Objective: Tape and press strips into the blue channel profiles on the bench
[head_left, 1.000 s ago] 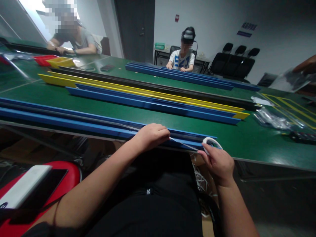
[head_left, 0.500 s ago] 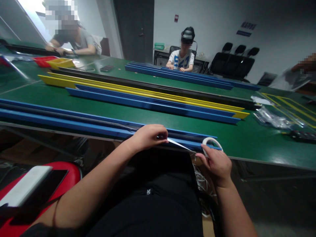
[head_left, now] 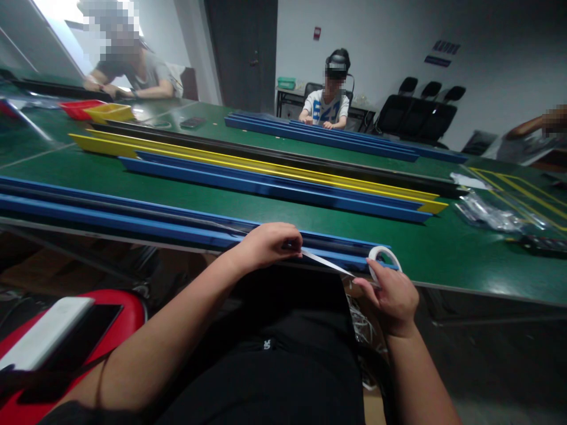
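My left hand (head_left: 277,243) is closed in a pinch on one end of a white strip (head_left: 328,261), just over the near blue channel (head_left: 186,231) at the table's front edge. The strip slants down to my right hand (head_left: 392,292), whose fingers are closed round a white tape roll (head_left: 385,258) at the right end of the channel. A dark inner length lies along the channel. Part of the roll is hidden by my right fingers.
Beyond lie a blue rail (head_left: 274,188), a yellow rail (head_left: 266,168) and a black rail (head_left: 354,167). Plastic packets (head_left: 487,212) lie at right. A red stool (head_left: 128,319) bears a white box. People sit across the table and at both sides.
My right hand has moved slightly right with the roll. The strip between my hands looks straighter and more taut. My left hand has hardly moved.
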Motion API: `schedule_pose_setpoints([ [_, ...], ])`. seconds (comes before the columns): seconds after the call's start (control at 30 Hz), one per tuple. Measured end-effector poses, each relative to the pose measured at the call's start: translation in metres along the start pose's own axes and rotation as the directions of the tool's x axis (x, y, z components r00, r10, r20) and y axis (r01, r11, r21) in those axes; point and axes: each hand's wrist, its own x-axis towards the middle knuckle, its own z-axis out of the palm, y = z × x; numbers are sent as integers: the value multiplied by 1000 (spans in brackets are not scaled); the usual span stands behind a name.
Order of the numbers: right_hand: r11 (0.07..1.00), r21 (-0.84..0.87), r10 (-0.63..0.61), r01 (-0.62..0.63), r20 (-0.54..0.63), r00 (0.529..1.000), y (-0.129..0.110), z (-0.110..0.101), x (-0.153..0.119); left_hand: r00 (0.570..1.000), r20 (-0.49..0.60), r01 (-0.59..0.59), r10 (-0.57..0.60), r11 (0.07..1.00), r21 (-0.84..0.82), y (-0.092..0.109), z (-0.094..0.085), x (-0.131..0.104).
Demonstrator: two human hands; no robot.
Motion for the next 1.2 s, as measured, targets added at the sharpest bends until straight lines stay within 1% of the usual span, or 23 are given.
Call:
schedule_pose_setpoints([
  [0.2, 1000, -13, 8, -9, -75, 997, -1, 3, -3, 1000, 2, -5, 6, 1000, -23, -1, 0, 0],
  [0.4, 1000, -16, -11, 7, -256, 967, -2, 4, -7, 1000, 2, 9, -9, 1000, -20, 1, 0, 1],
  [0.57, 999, 40, 9, 3, -285, 958, 0, 1, -6, 1000, 6, 29, -29, 1000, -6, 3, -1, 1],
  [0.67, 992, 124, 42, -9, -263, 964, -1, -8, -2, 999, -4, 33, -33, 999, -1, 3, -1, 1],
  [0.8, 948, 310, 111, -67, -126, 986, -3, -29, 11, 999, -26, 36, -36, 999, -5, 2, 0, 1],
  [0.93, 908, 415, 76, -59, -23, 997, -5, -48, 25, 999, -41, 33, -33, 999, -5, 0, 1, 0],
  [1.03, 912, 407, 67, -58, -8, 998, -3, -54, 30, 998, -53, 46, -46, 999, -2, 1, 1, 0],
  [1.13, 945, 322, 71, -59, -27, 997, 2, -54, 29, 998, -41, 52, -52, 999, -2, 1, 0, -1],
  [1.2, 965, 260, 48, -43, -13, 999, 7, -52, 28, 999, -19, 48, -48, 999, -9, 1, -1, -1],
])
